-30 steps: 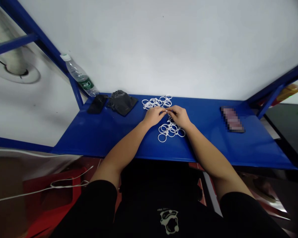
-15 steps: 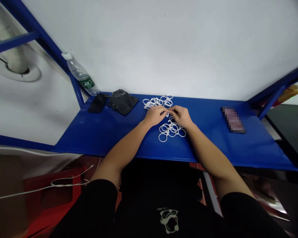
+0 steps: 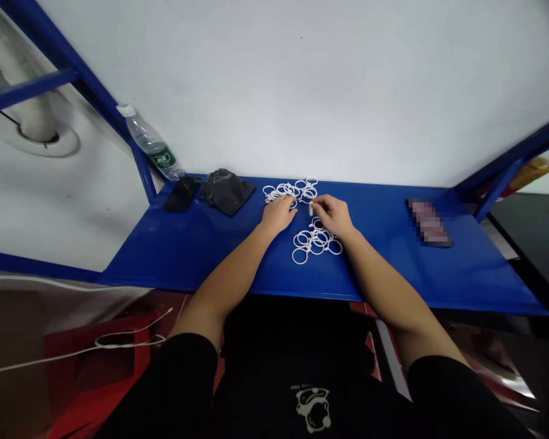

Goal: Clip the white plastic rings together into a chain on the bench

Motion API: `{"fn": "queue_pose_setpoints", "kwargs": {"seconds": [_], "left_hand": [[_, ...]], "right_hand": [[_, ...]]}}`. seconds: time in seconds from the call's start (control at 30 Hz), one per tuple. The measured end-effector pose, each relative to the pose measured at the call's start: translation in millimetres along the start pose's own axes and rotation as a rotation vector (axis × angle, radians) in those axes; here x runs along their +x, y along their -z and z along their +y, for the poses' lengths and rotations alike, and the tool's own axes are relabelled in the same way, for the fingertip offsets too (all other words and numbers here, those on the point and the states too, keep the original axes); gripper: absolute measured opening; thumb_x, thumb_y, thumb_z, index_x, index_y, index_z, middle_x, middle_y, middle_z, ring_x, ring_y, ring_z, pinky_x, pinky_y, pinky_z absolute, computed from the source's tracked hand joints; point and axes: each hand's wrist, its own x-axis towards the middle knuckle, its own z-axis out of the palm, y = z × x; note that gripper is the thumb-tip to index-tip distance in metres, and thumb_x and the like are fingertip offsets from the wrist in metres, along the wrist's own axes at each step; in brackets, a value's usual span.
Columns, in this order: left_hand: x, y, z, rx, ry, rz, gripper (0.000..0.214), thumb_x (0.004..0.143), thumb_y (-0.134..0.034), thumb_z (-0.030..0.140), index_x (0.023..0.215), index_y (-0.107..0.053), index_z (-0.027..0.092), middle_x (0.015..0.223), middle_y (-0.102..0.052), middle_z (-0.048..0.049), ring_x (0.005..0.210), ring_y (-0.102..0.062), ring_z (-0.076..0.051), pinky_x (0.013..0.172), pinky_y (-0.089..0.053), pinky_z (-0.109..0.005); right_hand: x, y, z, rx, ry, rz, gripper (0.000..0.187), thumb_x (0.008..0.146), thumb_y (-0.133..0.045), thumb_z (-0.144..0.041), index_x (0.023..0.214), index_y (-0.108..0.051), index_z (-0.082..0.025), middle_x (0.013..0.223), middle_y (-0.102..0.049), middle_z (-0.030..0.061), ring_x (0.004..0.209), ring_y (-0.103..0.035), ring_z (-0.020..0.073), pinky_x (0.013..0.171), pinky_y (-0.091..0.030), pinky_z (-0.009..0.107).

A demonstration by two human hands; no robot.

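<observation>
Left hand (image 3: 278,214): at the far heap of thin white plastic rings (image 3: 283,188); grip unclear.
Right hand (image 3: 333,214): pinching one white ring (image 3: 310,209).

A clear bottle (image 3: 152,144) with a white cap and green label stands at the blue table's (image 3: 393,262) back left corner, beside a blue post (image 3: 143,172). Near its base lies a flat black slab (image 3: 181,195), and just right of that a dark pouch (image 3: 229,195). Toward the table's right end lies a flat, dark-edged rectangle (image 3: 430,222), perhaps a phone; its face is pixelated. Behind is a white wall (image 3: 302,91). At far left, a pipe (image 3: 36,119) meets a round collar (image 3: 66,143). Below, a white cable (image 3: 36,361) crosses a red stool (image 3: 86,405).
</observation>
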Motion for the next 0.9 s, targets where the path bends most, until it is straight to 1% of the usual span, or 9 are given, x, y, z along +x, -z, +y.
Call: {"fn": "queue_pose_setpoints", "kwargs": {"seconds": [0.13,0.2,0.33,0.47,0.6,0.7,0.77,0.83,0.9], "left_hand": [[-1,-0.5,2,0.031,-0.026,-0.081,0.033,0.099,-0.075,0.008,0.127,-0.077,0.024,0.118,-0.081,-0.0106,0.112,-0.076,-0.031,0.092,-0.061,-0.04],[-2,2.6,6,0.054,-0.032,-0.105,0.034,0.103,-0.067,0.008,0.132,-0.076,0.024,0.121,-0.08,-0.0103,0.114,-0.076,-0.03,0.096,-0.061,-0.04],[-2,9.6,13,0.053,-0.045,-0.076,0.037,0.11,-0.057,0.011,0.141,-0.072,0.023,0.133,-0.077,-0.0113,0.122,-0.074,-0.027,0.103,-0.06,-0.037],[-2,7.4,13,-0.047,-0.13,-0.005,0.036,0.11,-0.056,0.01,0.142,-0.069,0.02,0.127,-0.077,-0.011,0.119,-0.075,-0.026,0.103,-0.061,-0.037],[-3,-1.0,12,-0.17,-0.231,0.023,0.039,0.104,-0.065,0.009,0.142,-0.067,0.02,0.119,-0.078,-0.0081,0.115,-0.076,-0.023,0.107,-0.061,-0.039],[-6,-4.7,13,-0.241,-0.233,0.019,0.049,0.101,-0.07,0.011,0.148,-0.062,0.021,0.121,-0.08,-0.0072,0.115,-0.078,-0.022,0.109,-0.062,-0.04],[-7,-5.1,13,-0.266,-0.22,0.025,0.054,0.103,-0.071,0.014,0.155,-0.057,0.022,0.122,-0.081,-0.0068,0.116,-0.078,-0.022,0.11,-0.061,-0.039],[-7,-4.5,13,-0.266,-0.216,0.043,0.052,0.106,-0.069,0.017,0.157,-0.057,0.022,0.121,-0.082,-0.0066,0.118,-0.079,-0.022,0.11,-0.061,-0.039],[-5,-3.8,12,-0.246,-0.224,0.061,0.041,0.109,-0.066,0.021,0.15,-0.064,0.022,0.12,-0.083,-0.0072,0.117,-0.079,-0.023,0.108,-0.062,-0.039]], "right_hand": [[-1,-1,-6,0.016,0.065,-0.192,0.021,0.105,-0.065,-0.036,0.097,-0.08,-0.024,0.088,-0.081,0.0045,0.075,-0.072,0.0212,0.074,-0.053,0.035],[-1,-2,-7,0.001,0.057,-0.211,0.024,0.106,-0.063,-0.037,0.098,-0.081,-0.023,0.088,-0.081,0.0052,0.076,-0.072,0.0213,0.074,-0.052,0.035],[-2,-3,-1,-0.038,-0.043,-0.137,0.026,0.106,-0.063,-0.039,0.109,-0.082,-0.022,0.096,-0.083,0.0072,0.079,-0.073,0.0221,0.077,-0.054,0.036],[-2,-5,7,-0.016,-0.137,-0.023,0.037,0.108,-0.063,-0.047,0.129,-0.078,-0.022,0.097,-0.084,0.0075,0.075,-0.072,0.0225,0.075,-0.056,0.036],[-2,-7,10,0.024,-0.126,0.03,0.043,0.109,-0.06,-0.05,0.136,-0.074,-0.02,0.1,-0.083,0.0088,0.076,-0.072,0.0228,0.075,-0.057,0.037],[-2,-9,9,0.068,-0.096,0.033,0.042,0.108,-0.062,-0.045,0.14,-0.072,-0.021,0.107,-0.083,0.0091,0.071,-0.068,0.0192,0.073,-0.058,0.036],[-3,-9,7,0.09,-0.083,0.028,0.044,0.107,-0.063,-0.041,0.147,-0.069,-0.022,0.109,-0.083,0.0081,0.069,-0.066,0.0175,0.073,-0.059,0.036],[-3,-9,6,0.103,-0.064,0.019,0.047,0.105,-0.065,-0.037,0.15,-0.068,-0.023,0.108,-0.084,0.007,0.07,-0.067,0.0171,0.074,-0.059,0.035],[-4,-9,4,0.096,-0.039,0.004,0.044,0.105,-0.066,-0.037,0.146,-0.072,-0.023,0.107,-0.084,0.0064,0.071,-0.069,0.0175,0.074,-0.06,0.035]]}}
